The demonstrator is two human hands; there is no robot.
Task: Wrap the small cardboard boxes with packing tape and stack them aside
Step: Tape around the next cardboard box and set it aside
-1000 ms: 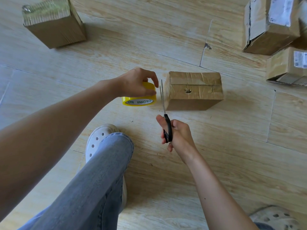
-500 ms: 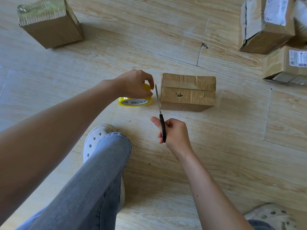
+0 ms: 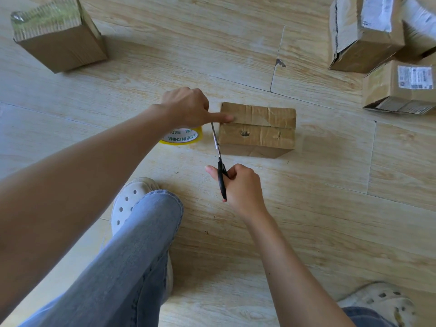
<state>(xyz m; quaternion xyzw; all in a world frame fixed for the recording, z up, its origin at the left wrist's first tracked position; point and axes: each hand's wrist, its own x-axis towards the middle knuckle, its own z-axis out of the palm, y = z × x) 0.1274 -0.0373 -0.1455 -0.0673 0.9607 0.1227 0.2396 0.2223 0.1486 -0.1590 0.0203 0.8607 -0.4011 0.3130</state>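
A small cardboard box [image 3: 257, 128] lies on the wooden floor, its top covered in shiny wrinkled tape. Just left of it sits a yellow tape roll [image 3: 182, 138]. My left hand [image 3: 186, 107] is over the roll with fingers curled around its top, while the index finger stretches out and presses the box's top left edge. My right hand [image 3: 240, 185] grips black-handled scissors [image 3: 218, 156]. Their blades point away from me, running up along the box's left side between roll and box.
A tape-wrapped box [image 3: 59, 34] stands at the far left. Several labelled boxes [image 3: 368, 31] sit piled at the far right. My bent knee in jeans and a white clog [image 3: 132, 199] are near the front, with another clog [image 3: 382, 303] at bottom right.
The scissor blades have closed in the gap between roll and box. My left index finger has reached out onto the box's top left edge.
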